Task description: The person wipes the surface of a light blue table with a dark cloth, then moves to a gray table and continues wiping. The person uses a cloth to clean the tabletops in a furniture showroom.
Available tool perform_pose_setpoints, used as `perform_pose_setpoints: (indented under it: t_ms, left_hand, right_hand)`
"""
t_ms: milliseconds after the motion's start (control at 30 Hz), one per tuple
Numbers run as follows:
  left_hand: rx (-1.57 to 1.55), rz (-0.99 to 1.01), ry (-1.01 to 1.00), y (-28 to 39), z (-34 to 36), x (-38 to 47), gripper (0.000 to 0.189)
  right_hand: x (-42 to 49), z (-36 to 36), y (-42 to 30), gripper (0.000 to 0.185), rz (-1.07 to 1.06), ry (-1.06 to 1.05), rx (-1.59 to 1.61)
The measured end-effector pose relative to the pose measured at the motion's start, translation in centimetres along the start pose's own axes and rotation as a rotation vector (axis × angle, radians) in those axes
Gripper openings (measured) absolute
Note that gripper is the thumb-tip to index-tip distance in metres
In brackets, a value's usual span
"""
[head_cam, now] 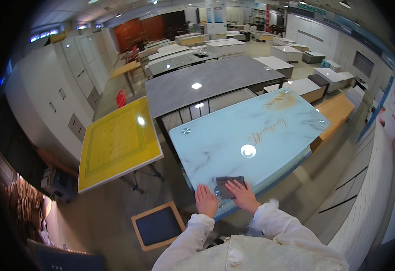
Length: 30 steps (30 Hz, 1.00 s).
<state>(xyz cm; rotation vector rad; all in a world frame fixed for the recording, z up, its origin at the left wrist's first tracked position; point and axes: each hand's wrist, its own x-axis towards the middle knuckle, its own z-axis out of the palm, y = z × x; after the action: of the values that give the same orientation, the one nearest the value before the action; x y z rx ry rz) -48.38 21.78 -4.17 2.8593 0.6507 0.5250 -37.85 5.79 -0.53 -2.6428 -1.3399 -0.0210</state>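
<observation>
Before me is a table with a pale blue, marble-patterned glass top (214, 135), decorated with a gold leaf and gold script. My right hand (244, 196) presses a dark grey cloth (225, 184) onto the near end of this top, its fingers spread over the cloth's right part. Just left of the cloth, my left hand (206, 200) lies flat near the table's corner, holding nothing. Round metal discs show at the corners of the top; the one closest to me is partly covered by the cloth.
A yellow-topped folding table (116, 145) stands to the left. Beyond the glass top is a grey stone-look table (214, 81). On the floor lies a wood-framed dark panel (158, 225). A wooden bench-like piece (334, 113) sits at the right, and white cabinets (45, 91) line the left wall.
</observation>
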Motion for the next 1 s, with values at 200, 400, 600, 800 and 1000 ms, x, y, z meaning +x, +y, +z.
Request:
perform_pose_setpoints:
  t_ms: [200,400,600,800,1000]
  left_hand:
    - [0.021,0.015,0.015,-0.1,0.1,0.0,0.059]
    - [0.056,-0.009,-0.014,0.2,-0.4,0.0,0.059]
    - [-0.027,-0.022,-0.083,-0.4,-0.5,0.0,0.061]
    - [-0.096,-0.060,-0.146,-0.8,-0.5,0.2,0.060]
    - [-0.089,-0.057,-0.162,-0.8,-0.7,0.2,0.059]
  right_hand:
    - [2.9,-0.6,12.4,0.065,0.448,0.135,-0.007]
    - [7.4,0.4,15.7,0.059,0.631,0.251,0.009]
    - [8.6,2.6,3.3,0.066,-0.107,0.133,0.188]
    - [8.7,1.0,6.8,0.065,-0.325,0.032,0.212]
    - [11.7,-1.7,25.1,0.038,0.328,0.517,0.123]
